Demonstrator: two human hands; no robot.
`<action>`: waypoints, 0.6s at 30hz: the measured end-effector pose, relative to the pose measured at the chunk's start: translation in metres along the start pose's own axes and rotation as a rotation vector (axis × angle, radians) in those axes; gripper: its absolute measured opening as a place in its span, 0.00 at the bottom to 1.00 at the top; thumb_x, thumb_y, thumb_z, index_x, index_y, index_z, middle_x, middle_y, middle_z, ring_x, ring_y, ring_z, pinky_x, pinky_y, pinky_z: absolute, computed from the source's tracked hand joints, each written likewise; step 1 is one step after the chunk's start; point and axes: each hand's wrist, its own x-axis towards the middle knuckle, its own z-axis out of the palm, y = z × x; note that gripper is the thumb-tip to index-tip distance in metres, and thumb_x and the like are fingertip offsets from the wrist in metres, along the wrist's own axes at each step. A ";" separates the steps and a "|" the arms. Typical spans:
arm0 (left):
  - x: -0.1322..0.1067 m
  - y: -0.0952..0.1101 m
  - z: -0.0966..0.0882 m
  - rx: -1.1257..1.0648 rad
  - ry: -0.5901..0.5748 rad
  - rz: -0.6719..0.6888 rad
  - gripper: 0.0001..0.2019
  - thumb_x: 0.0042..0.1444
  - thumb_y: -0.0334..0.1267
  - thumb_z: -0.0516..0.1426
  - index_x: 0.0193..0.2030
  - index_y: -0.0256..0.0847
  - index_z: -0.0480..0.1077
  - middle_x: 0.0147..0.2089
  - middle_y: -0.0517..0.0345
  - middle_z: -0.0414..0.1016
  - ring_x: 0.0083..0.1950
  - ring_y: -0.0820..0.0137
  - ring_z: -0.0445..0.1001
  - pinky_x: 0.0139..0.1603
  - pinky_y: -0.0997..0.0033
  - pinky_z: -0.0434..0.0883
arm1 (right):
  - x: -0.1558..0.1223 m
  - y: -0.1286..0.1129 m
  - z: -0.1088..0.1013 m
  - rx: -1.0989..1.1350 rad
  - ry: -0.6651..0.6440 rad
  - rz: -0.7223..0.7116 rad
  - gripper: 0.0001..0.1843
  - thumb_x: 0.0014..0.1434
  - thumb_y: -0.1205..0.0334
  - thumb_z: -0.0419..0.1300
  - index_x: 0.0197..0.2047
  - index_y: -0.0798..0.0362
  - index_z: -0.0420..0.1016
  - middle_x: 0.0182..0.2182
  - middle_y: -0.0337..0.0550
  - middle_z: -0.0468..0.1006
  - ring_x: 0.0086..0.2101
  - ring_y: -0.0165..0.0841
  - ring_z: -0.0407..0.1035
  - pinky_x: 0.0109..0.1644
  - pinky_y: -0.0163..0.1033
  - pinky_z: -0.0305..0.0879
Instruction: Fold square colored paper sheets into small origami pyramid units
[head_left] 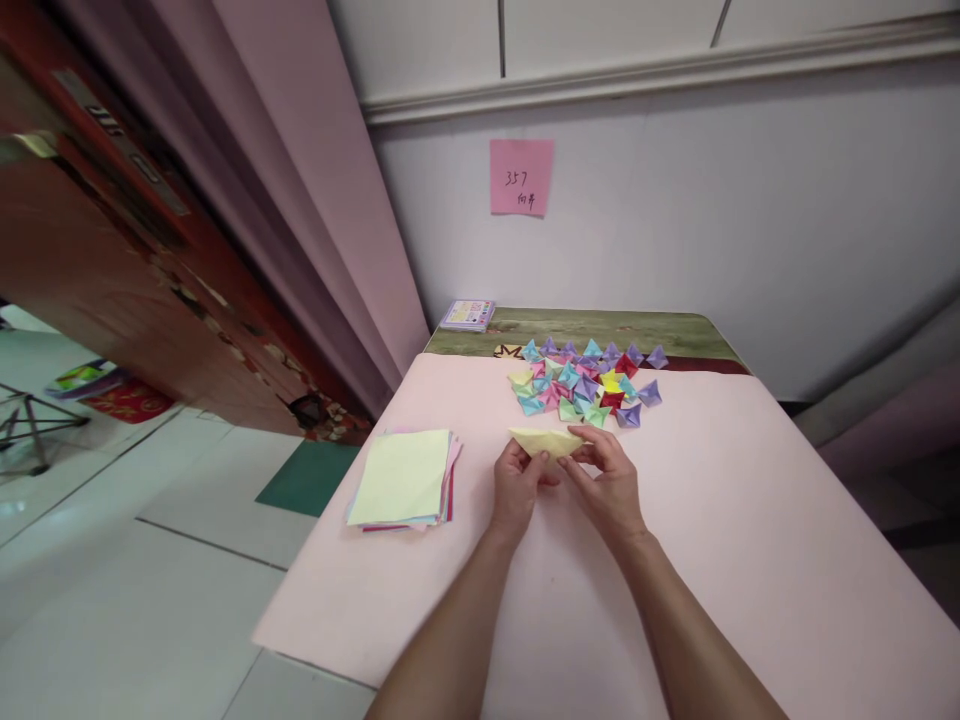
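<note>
A pale yellow piece of folded paper (544, 440) is held up just above the table, its long edge on top and its point toward me. My left hand (517, 482) pinches it from the left with the thumb in front. From the right, my right hand (606, 475) grips it between thumb and fingers. Part of the paper is hidden behind the fingertips. Just beyond my hands lies a pile of small folded paper pieces (586, 386) in purple, blue, green, pink, red and yellow.
A stack of square paper sheets (401, 478), pale yellow on top, lies left of my hands. Pink paper (720, 520) covers most of the table. A small stack of printed cards (469, 315) sits at the back left corner. A wall (675, 220) with a pink note (521, 177) stands behind.
</note>
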 end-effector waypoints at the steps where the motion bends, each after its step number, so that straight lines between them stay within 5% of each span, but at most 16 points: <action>1: 0.000 0.000 0.000 -0.004 -0.021 -0.002 0.21 0.51 0.42 0.65 0.50 0.37 0.71 0.48 0.47 0.78 0.35 0.69 0.77 0.29 0.73 0.75 | 0.000 0.001 0.000 -0.046 0.000 -0.038 0.18 0.58 0.60 0.63 0.53 0.45 0.75 0.52 0.46 0.72 0.43 0.37 0.73 0.46 0.44 0.75; 4: -0.001 0.001 0.000 -0.025 -0.075 0.008 0.21 0.52 0.41 0.63 0.52 0.37 0.70 0.50 0.47 0.77 0.40 0.66 0.78 0.34 0.71 0.76 | -0.001 0.003 -0.001 -0.213 0.020 -0.138 0.16 0.59 0.61 0.62 0.51 0.43 0.76 0.53 0.47 0.72 0.51 0.41 0.70 0.51 0.48 0.73; 18: -0.001 0.002 0.002 -0.014 -0.081 0.018 0.14 0.55 0.37 0.59 0.48 0.38 0.69 0.48 0.50 0.78 0.41 0.67 0.77 0.38 0.69 0.76 | 0.000 0.000 -0.001 -0.490 0.060 -0.359 0.14 0.60 0.62 0.62 0.50 0.45 0.76 0.60 0.48 0.67 0.50 0.42 0.70 0.55 0.52 0.66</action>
